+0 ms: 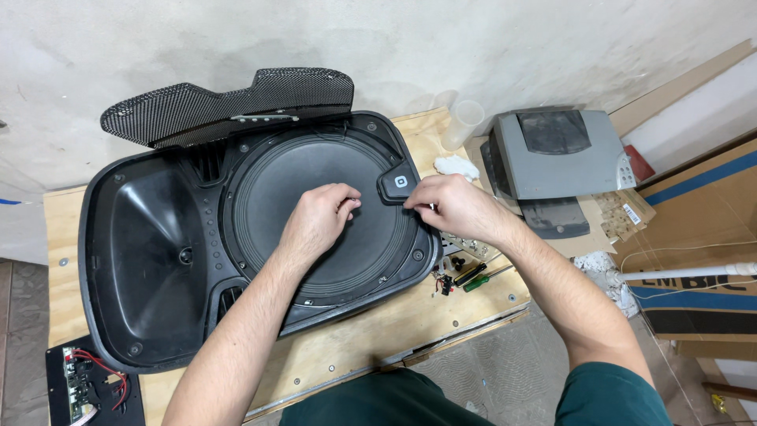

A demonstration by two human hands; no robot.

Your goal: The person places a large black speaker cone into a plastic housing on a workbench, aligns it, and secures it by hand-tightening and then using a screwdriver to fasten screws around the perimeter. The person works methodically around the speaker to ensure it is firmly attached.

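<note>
A black speaker cabinet lies face-up on a plywood workbench, its round woofer cone exposed. The left hand rests on the cone, fingers curled; what they pinch is hidden. The right hand closes thumb and fingers at a small black corner badge. A mesh grille leans behind; screwdrivers, a grey printer and a half-cropped circuit board surround it.
</note>
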